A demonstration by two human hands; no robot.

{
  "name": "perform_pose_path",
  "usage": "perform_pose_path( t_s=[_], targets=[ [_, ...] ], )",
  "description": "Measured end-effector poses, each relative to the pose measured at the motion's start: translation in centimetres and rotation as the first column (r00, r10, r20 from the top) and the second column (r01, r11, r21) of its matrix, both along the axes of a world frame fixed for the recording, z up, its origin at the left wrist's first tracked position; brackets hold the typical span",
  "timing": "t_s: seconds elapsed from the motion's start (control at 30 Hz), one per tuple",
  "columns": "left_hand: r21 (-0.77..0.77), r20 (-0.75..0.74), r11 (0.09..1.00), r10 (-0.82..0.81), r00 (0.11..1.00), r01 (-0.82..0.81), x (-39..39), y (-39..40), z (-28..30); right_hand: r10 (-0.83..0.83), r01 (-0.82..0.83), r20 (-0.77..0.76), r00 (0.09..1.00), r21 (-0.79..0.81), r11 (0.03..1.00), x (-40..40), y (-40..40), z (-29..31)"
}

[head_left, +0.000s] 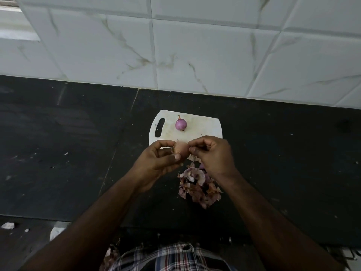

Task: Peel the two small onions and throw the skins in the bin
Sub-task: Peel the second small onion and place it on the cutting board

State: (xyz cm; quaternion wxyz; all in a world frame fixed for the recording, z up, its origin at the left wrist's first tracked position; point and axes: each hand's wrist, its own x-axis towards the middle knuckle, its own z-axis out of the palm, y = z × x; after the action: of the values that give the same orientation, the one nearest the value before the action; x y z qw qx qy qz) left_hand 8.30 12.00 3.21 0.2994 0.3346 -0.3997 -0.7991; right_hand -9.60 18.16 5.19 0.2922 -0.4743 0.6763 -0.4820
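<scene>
My left hand (159, 160) grips a small onion (181, 150) that still wears its tan papery skin, just above the near edge of the white cutting board (203, 125). My right hand (212, 154) pinches the skin at the onion's right side. A second small onion (181, 124), peeled and purple, rests on the board behind my hands. A heap of loose onion skins (197, 185) lies on the dark counter below my right wrist. No bin shows in the view.
The black stone counter (68, 143) runs left and right and meets a white tiled wall (195, 51) behind the board. Small white scraps (8, 225) lie near the counter's front left edge. My checked shirt fills the bottom middle.
</scene>
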Motion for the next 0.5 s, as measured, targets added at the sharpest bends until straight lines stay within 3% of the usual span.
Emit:
perform_pose_path(
  t_s=[0.27,0.5],
  targets=[
    [-0.275,0.236,0.961,0.107,0.966,-0.039,-0.2,1.0,0.3,0.113,-0.11,-0.033,0.993,0.08,0.991,0.9,0.5,0.8],
    [-0.372,0.292,0.928,0.134,0.947,-0.017,-1.0,1.9,1.0,-0.033,0.034,-0.125,0.992,0.005,0.999,1.8,0.1,-0.2]
  ],
)
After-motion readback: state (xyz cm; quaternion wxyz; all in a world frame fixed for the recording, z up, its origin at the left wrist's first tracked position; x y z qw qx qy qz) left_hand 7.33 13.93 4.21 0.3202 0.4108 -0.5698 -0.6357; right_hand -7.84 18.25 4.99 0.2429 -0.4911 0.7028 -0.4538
